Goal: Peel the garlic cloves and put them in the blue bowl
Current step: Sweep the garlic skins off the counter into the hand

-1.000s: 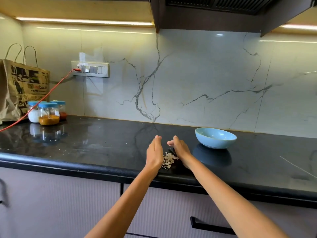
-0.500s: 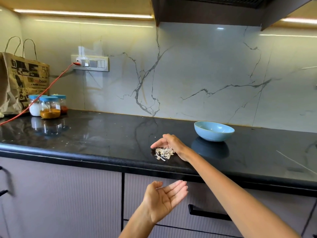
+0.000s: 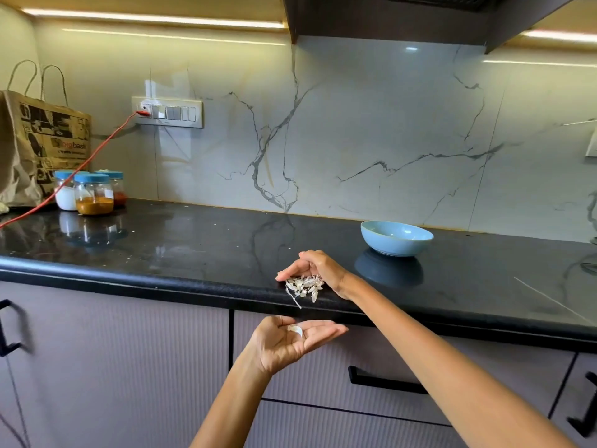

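Right hand point(image 3: 318, 268) cupped behind garlic skins point(image 3: 303, 287) at countertop point(image 3: 193, 250) edge — left hand point(image 3: 290, 342) palm-up below, one piece point(image 3: 295, 330) in it.

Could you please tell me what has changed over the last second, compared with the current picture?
The left hand left the counter and dropped below its edge, palm up, now with a pale peel piece on it. The right hand swept the garlic skins to the counter edge. The blue bowl stayed put.

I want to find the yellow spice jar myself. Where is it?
Look at the far left of the black counter, near the paper bag. Three blue-lidded jars stand together. The yellow spice jar is in front; the others hold white and red.
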